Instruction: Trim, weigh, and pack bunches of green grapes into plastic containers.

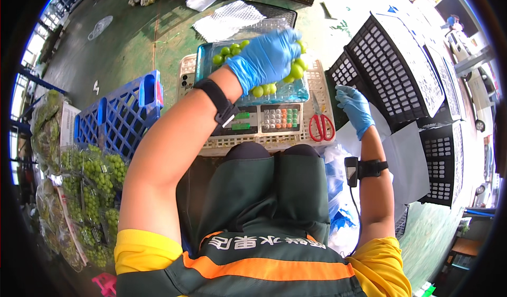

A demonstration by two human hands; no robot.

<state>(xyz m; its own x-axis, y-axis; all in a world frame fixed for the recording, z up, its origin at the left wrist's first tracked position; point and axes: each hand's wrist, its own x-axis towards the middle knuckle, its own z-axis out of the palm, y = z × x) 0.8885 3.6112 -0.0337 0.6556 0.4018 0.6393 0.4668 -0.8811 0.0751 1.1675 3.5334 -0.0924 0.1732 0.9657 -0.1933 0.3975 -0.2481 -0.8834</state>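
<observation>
My left hand (268, 58), in a blue glove, reaches over a digital scale with a light-blue tray (301, 95). Its fingers are curled and slightly blurred, closed on a bunch of green grapes (297, 70) that shows beside and below them. More green grapes (227, 53) lie on the tray to the left, and a few by its near edge. My right hand (355, 107), also gloved, is off to the right of the scale with half-bent fingers apart and nothing visible in them. Red-handled scissors (321, 127) lie right of the keypad (281, 118), nearer to that hand.
The scale stands on an upturned beige crate (206, 148). Black crates (388, 70) rise at the right. A blue crate (119, 115) and bagged green grapes (92, 191) are at the left. White foam netting (227, 21) lies beyond the scale.
</observation>
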